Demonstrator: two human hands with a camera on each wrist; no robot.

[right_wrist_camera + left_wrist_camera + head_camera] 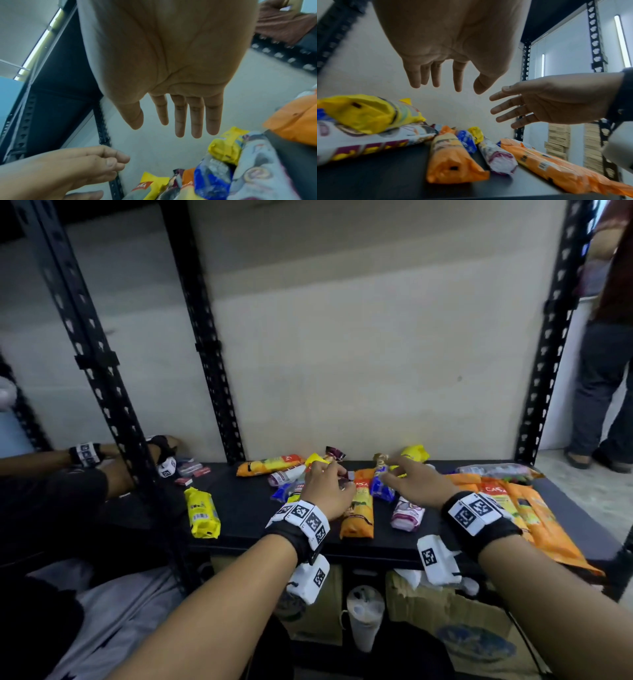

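Note:
Several snack packets lie on a black shelf (pixel 246 508). Among them are an orange packet (pixel 358 508) (pixel 453 158), a blue one (pixel 380 487) (pixel 466 139), a white-and-purple one (pixel 407 513) (pixel 496 155) and a yellow one (pixel 414 453) at the back. My left hand (pixel 337 479) (pixel 468 89) hovers over the middle of the pile, fingers relaxed and empty. My right hand (pixel 399 474) (pixel 150 123) hovers beside it above the blue packet, fingers straight, holding nothing. Both hands are above the packets and touch none.
A lone yellow packet (pixel 201 513) lies at the shelf's left, and large orange packets (pixel 520 508) at its right. Another person's arm (pixel 85 455) reaches in at far left near small red boxes (pixel 191 469). Someone stands at right (pixel 606 354). Cardboard boxes (pixel 462 621) sit below.

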